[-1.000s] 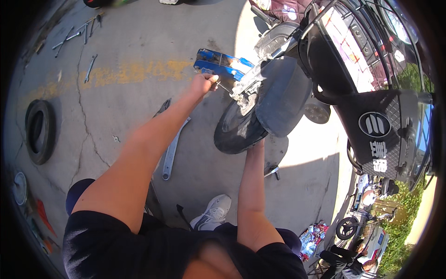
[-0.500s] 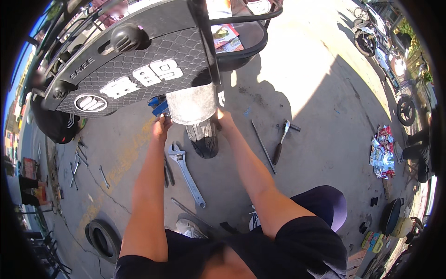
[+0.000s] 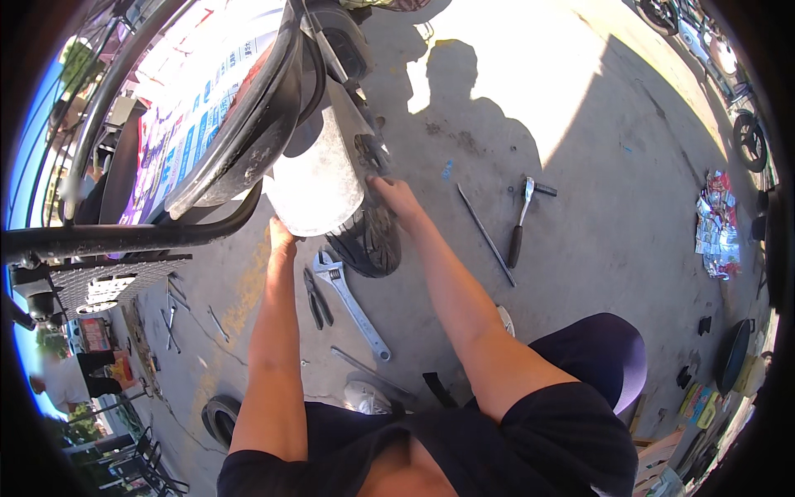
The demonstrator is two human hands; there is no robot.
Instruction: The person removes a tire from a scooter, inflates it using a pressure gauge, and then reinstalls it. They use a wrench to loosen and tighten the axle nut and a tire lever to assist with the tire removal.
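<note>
A wheel with a black tyre (image 3: 374, 253) stands under a pale, rounded mudguard (image 3: 316, 186) at the front of a vehicle. On the wheel's right side, my right hand (image 3: 395, 201) is closed against it near the hub, its fingertips partly out of sight. My left hand (image 3: 282, 238) reaches up to the mudguard's lower left edge. Its fingers go behind that edge, so what they touch is hidden. Below the wheel, an adjustable wrench (image 3: 354, 306) lies on the ground, and pliers (image 3: 317, 300) lie beside it.
A ratchet wrench (image 3: 520, 224) and a metal bar (image 3: 487, 236) lie to the right. Several spanners (image 3: 172, 319) and a loose tyre (image 3: 220, 418) are at left. A black tubular bar (image 3: 124, 240) and a textured panel (image 3: 116, 286) stick out on the left. Another bar (image 3: 368, 370) lies near my shoes.
The vehicle's lettered front panel has swung away to the left, and a white printed sack or sheet shows at upper left. Both hands stay beside the wheel, which now leans the other way.
</note>
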